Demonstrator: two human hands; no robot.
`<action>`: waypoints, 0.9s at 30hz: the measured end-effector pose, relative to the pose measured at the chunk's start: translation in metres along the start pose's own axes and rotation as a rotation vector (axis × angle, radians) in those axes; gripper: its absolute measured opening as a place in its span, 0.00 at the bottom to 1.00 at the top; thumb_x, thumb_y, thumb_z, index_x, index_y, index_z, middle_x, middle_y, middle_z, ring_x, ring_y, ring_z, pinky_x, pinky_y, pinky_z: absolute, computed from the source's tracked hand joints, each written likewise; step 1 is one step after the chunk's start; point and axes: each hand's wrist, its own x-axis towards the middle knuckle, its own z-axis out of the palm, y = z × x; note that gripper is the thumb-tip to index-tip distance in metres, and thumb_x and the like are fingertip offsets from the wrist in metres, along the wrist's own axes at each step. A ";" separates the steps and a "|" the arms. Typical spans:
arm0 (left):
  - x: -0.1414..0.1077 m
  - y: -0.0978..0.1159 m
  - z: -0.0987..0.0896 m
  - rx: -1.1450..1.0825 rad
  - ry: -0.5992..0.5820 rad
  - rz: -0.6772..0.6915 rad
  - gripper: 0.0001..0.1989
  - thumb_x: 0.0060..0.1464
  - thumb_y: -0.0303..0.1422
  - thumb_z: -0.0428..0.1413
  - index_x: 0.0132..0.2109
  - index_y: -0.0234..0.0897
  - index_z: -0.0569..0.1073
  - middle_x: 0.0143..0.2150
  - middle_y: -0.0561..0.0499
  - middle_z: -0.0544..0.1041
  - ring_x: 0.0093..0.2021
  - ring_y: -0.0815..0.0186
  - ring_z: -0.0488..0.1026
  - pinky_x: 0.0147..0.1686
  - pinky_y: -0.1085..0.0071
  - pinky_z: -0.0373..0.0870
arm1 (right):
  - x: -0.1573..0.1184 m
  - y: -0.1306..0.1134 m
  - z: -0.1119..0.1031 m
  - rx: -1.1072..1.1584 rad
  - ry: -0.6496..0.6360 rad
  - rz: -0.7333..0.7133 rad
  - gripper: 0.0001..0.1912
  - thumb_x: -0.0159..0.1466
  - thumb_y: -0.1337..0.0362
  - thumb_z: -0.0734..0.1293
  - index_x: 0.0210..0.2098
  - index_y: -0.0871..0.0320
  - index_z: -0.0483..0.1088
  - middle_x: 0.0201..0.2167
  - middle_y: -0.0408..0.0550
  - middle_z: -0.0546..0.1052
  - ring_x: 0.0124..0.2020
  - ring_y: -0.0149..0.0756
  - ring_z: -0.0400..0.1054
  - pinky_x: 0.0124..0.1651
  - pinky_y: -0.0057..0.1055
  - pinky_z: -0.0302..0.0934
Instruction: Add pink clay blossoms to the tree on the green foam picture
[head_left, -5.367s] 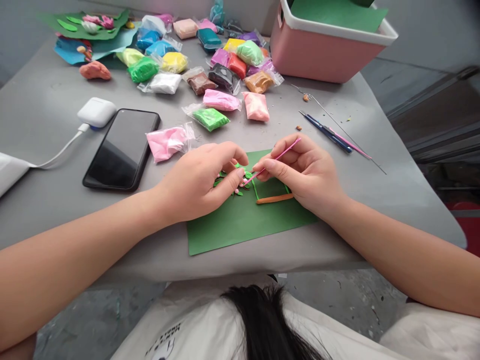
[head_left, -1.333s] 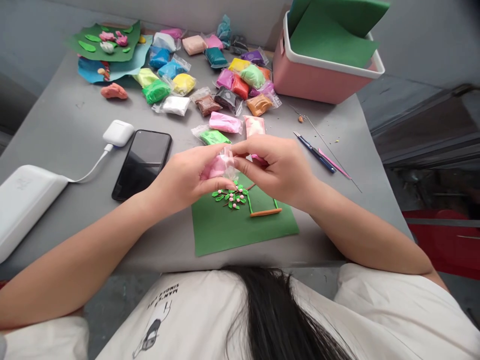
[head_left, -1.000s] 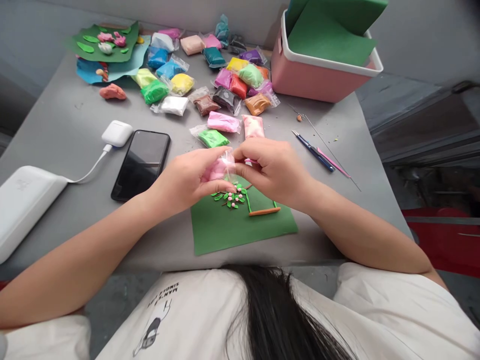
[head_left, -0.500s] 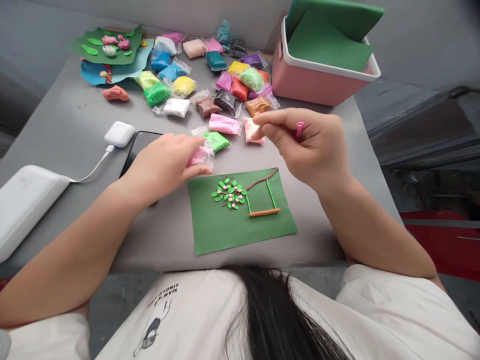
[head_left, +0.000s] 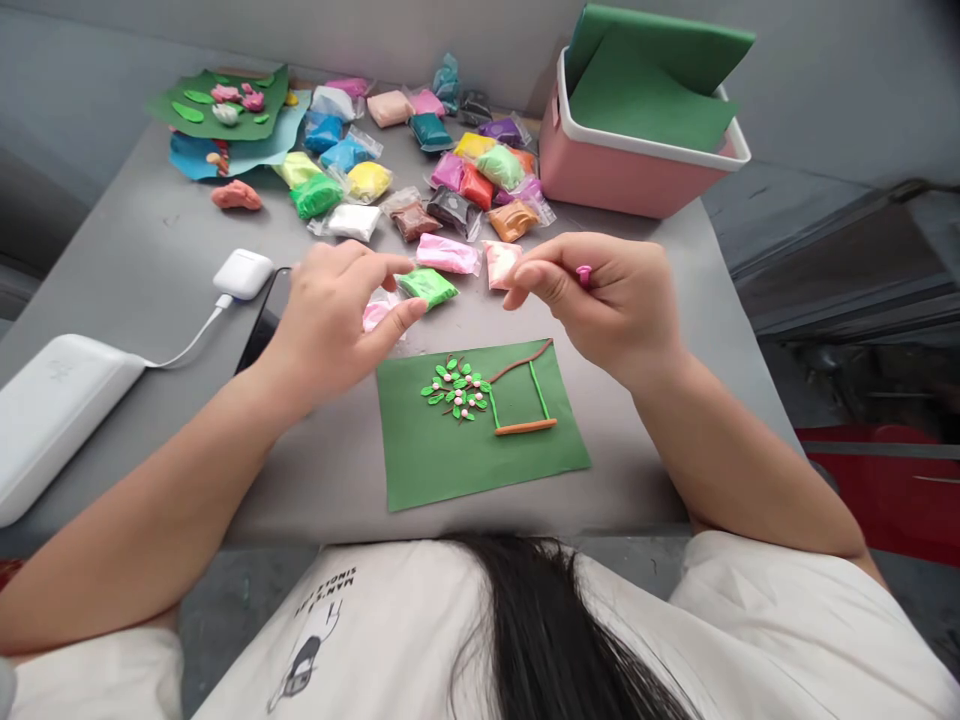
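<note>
My left hand (head_left: 346, 310) is raised over the table, thumb and forefinger spread with nothing between them. Just behind those fingers lies a pink clay packet (head_left: 377, 312), partly hidden, beside a bright green clay packet (head_left: 429, 288). My right hand (head_left: 600, 305) is closed, thumb and forefinger pinched. A thin pink tool with a flared end (head_left: 584, 275) sticks out from its curled fingers; whether the fingertips pinch anything else I cannot see. Below both hands lies a green sheet (head_left: 450, 470) bearing a clay tree (head_left: 459, 388) with leaves and pink balls, and a clay swing (head_left: 525, 427) hanging from a brown branch.
Several coloured clay packets (head_left: 367, 181) cover the back of the table. A pink box (head_left: 615, 170) holding green sheets stands back right. At left are a white power bank (head_left: 67, 400), an earphone case (head_left: 242, 272), a phone (head_left: 262, 325) and finished clay pictures (head_left: 217, 120).
My left hand has let go of the pink clay packet, which now lies on the table, and its fingers have opened. My right hand has shifted slightly left, still pinched.
</note>
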 end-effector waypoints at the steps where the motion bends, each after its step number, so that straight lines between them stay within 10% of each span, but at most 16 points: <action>1: -0.001 0.004 0.002 -0.067 0.016 0.016 0.22 0.64 0.49 0.59 0.56 0.39 0.80 0.48 0.40 0.81 0.53 0.46 0.73 0.63 0.47 0.62 | 0.000 0.000 0.001 -0.015 -0.011 0.009 0.17 0.72 0.50 0.71 0.33 0.54 0.82 0.31 0.46 0.84 0.30 0.33 0.74 0.36 0.34 0.71; 10: -0.020 0.038 0.008 -0.636 -0.035 -0.176 0.18 0.64 0.48 0.60 0.42 0.40 0.87 0.36 0.48 0.85 0.39 0.59 0.78 0.41 0.65 0.73 | -0.005 0.004 0.004 -0.201 -0.023 -0.176 0.14 0.73 0.53 0.70 0.34 0.51 0.81 0.30 0.43 0.85 0.30 0.33 0.76 0.37 0.33 0.70; 27: -0.012 0.034 0.028 -1.214 -0.081 -0.456 0.12 0.51 0.39 0.71 0.37 0.36 0.82 0.35 0.49 0.84 0.40 0.64 0.82 0.51 0.63 0.80 | -0.007 -0.004 0.004 -0.246 -0.096 -0.178 0.22 0.76 0.47 0.63 0.33 0.51 0.77 0.27 0.45 0.80 0.28 0.34 0.71 0.34 0.35 0.66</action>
